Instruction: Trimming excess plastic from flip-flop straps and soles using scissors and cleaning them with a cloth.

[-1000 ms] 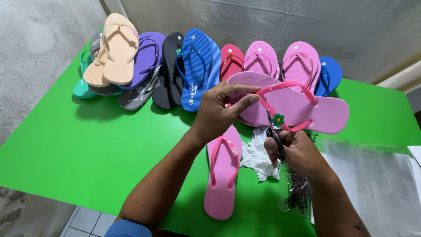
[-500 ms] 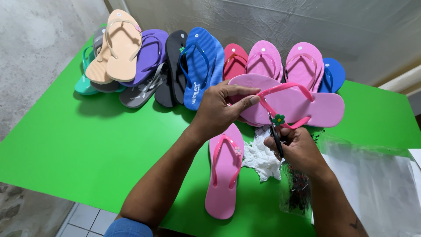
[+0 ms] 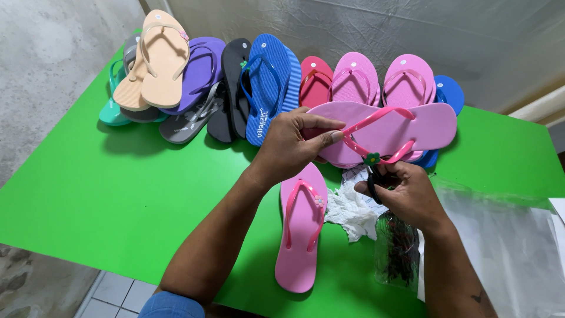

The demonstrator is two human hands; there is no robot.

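Left hand (image 3: pixel 294 144) is gripping a pink flip-flop (image 3: pixel 406 129) by one end, fingers closed on its sole and pinching the bright pink strap (image 3: pixel 376 121), holding it up sideways over the middle of the green table (image 3: pixel 118 194). Right hand (image 3: pixel 406 194) is sitting just below, closed round a small dark tool (image 3: pixel 374 185) (can't tell what kind) right by a tiny green flower charm (image 3: pixel 371 158) on the strap. Second pink flip-flop (image 3: pixel 301 227) is lying flat near the table's front edge, betw. the two forearms. Crumpled white paper (image 3: pixel 353 209) is lying just beside it, under the right hand, w/ a small clear bag of dark bits (image 3: pixel 397 253) next to that. Clear plastic sheet (image 3: pixel 512 247) is covering the front right corner. Along the back edge a row of flip-flops is leaning: peach (image 3: pixel 156 59), purple (image 3: pixel 197 73), black (image 3: pixel 234 88), blue (image 3: pixel 268 82), red (image 3: pixel 315 79), more pink (image 3: pixel 409 82).
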